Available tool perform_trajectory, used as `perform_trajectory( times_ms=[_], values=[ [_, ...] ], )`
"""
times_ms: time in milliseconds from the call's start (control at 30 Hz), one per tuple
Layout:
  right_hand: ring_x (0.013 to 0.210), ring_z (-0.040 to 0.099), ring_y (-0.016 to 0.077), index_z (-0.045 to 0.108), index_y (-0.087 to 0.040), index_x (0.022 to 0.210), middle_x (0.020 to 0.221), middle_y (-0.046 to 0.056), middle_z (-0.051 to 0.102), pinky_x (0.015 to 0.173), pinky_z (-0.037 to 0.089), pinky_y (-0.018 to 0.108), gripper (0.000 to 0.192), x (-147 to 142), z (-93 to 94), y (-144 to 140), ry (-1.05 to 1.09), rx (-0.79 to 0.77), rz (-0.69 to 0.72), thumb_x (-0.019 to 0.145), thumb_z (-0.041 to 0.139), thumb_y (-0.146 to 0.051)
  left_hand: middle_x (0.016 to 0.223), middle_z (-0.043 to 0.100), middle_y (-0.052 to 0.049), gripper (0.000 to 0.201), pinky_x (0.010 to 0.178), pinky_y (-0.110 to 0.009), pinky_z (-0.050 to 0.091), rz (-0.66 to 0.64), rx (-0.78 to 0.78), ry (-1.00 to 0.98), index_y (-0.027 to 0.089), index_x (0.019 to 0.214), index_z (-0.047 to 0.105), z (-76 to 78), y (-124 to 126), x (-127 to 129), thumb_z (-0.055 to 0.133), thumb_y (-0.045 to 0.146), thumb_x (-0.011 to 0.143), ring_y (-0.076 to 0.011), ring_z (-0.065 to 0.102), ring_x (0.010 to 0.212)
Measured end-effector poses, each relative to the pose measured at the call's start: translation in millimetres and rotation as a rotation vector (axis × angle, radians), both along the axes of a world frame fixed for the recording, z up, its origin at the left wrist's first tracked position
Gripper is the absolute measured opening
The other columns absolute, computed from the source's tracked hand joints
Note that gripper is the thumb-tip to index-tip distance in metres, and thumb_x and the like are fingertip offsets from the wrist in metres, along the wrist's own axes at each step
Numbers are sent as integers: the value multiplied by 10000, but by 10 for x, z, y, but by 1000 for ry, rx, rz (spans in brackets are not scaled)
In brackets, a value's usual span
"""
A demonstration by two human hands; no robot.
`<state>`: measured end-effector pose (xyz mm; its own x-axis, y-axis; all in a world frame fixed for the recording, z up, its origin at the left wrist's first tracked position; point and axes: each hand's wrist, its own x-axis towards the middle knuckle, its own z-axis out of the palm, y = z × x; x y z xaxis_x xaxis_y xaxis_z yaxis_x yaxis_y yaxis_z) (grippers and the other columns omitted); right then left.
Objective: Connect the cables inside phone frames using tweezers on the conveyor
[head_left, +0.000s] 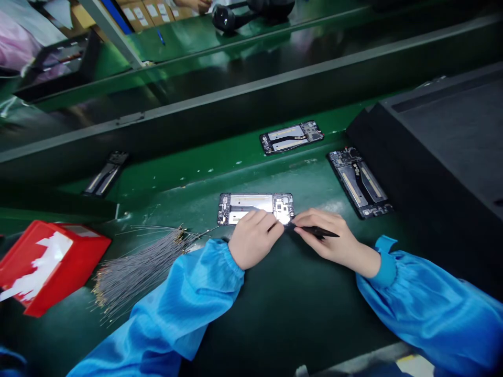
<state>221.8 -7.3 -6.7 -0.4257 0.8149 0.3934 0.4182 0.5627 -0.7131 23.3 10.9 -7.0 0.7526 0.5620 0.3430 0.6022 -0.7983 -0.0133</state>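
In the head view, a phone frame (255, 208) lies flat on the green tabletop (275, 324). Its near edge is touched by the curled left hand (254, 238). A black tool (314, 230) is pinched in the right hand (334, 238), its tip at the frame.

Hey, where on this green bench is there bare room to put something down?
Bare green mat lies between the two blue sleeves, below the hands. More lies between the wire bundle and the open phone above it. It is crowded around the left hand and right hand.
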Motion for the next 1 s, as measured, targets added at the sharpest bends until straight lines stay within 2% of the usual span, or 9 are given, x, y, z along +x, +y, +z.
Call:
perform_trajectory(
  times_ms=[100, 200, 300, 400, 467, 567, 767, 1000],
  values=[
    [762, 571, 164, 552, -186, 867, 819, 52, 616, 679, 478, 321, 128, -15, 0, -2, -27, 27, 5, 769, 543, -104, 688, 518, -10, 187, 600, -272, 331, 22, -39, -9, 169, 728, 564, 11, 3, -2, 429, 176, 857, -142, 436, 676],
    [770, 576, 158, 545, -191, 848, 820, 45, 607, 691, 482, 316, 94, -5, 38, 72, 29, -43, -7, 787, 520, -124, 688, 517, -16, 220, 600, -254, 348, 43, -76, -21, 168, 732, 575, 11, 15, -1, 403, 184, 868, -136, 442, 676],
    [899, 568, 165, 552, -200, 866, 954, 58, 594, 794, 469, 336, 152, 11, 106, 220, 62, -81, -22, 817, 441, -108, 700, 516, -19, 223, 603, -239, 363, 75, -93, -31, 171, 751, 581, 4, 40, 7, 394, 186, 871, -132, 457, 685],
    [1087, 478, 211, 526, -216, 1062, 1168, 85, 490, 903, 419, 386, 295, 0, 144, 366, -110, -91, -2, 788, 461, -127, 714, 518, -20, 218, 597, -229, 375, 104, -103, -40, 173, 744, 580, 1, 66, 22, 400, 191, 864, -129, 473, 687],
    [1127, 436, 245, 442, -213, 1198, 1205, 104, 434, 923, 403, 409, 469, -22, 139, 422, -257, -119, 30, 740, 536, -175, 713, 518, -20, 223, 590, -226, 380, 112, -105, -48, 172, 735, 578, 2, 78, 33, 399, 200, 865, -127, 479, 676],
    [1105, 437, 257, 347, -212, 1273, 1173, 107, 426, 919, 403, 421, 610, -49, 116, 441, -360, -136, 73, 704, 567, -186, 702, 518, -17, 230, 580, -229, 384, 112, -101, -65, 173, 726, 578, 1, 87, 44, 399, 208, 866, -125, 482, 652],
    [1064, 449, 258, 320, -229, 1265, 1141, 95, 421, 880, 427, 422, 596, -57, 132, 422, -383, -145, 109, 713, 534, -163, 716, 520, -17, 217, 579, -231, 389, 123, -133, -110, 176, 786, 600, -32, 88, 27, 402, 212, 869, -124, 482, 656],
    [1039, 462, 239, 321, -184, 1238, 1144, 102, 403, 879, 423, 391, 578, -51, 132, 443, -358, -193, 116, 700, 527, -135, 728, 544, -33, 218, 624, -275, 400, -31, -180, -169, 166, 936, 603, -21, -21, -38, 399, 164, 860, -148, 460, 705]
  ],
)
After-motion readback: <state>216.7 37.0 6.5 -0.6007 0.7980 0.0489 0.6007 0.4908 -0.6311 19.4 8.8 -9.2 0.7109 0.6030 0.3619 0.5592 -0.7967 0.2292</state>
